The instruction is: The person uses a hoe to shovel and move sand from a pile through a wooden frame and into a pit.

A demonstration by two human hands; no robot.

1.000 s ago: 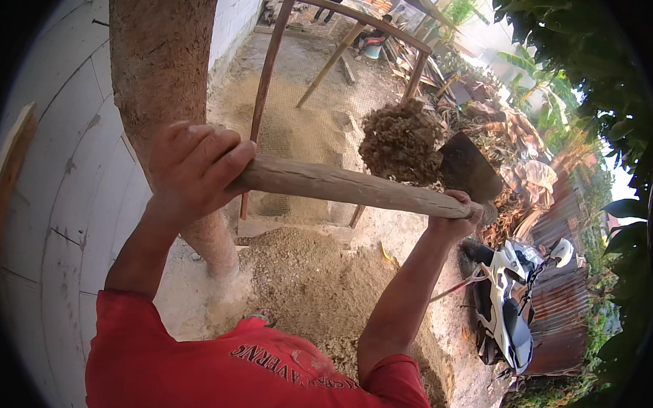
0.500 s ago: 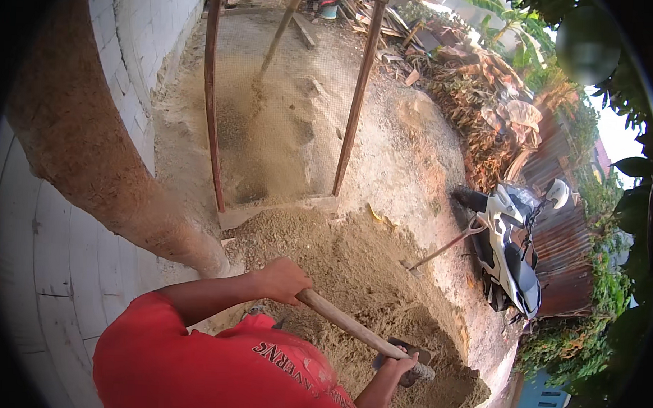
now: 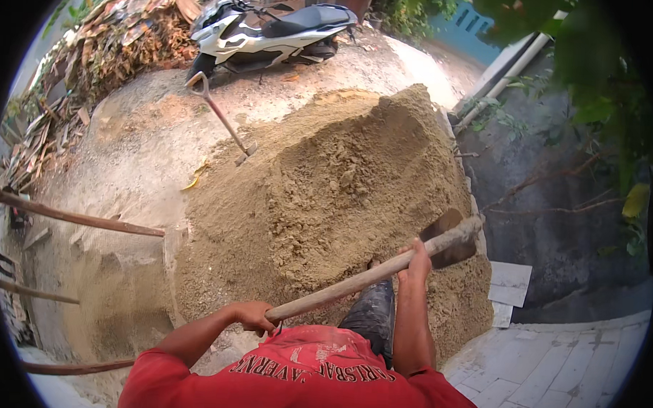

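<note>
Across my body I hold a hoe by its long, pale wooden handle. My left hand is closed round the handle's near-left end. Farther up, my right hand grips it close to the head. The hoe's broad, dark blade is over the right side of a large sand pile; I cannot tell whether it touches the sand. One of my legs, in dark trousers, shows beneath the handle.
A shovel stands stuck in the pile's far-left edge. Behind it is a parked white motorbike. A wood-framed mesh screen stands at left. On the right are a dark wall and a pale block wall.
My view has swung right, from the mesh screen to the sand pile. The hoe has come round with me, and my right hand still grips near its head.
</note>
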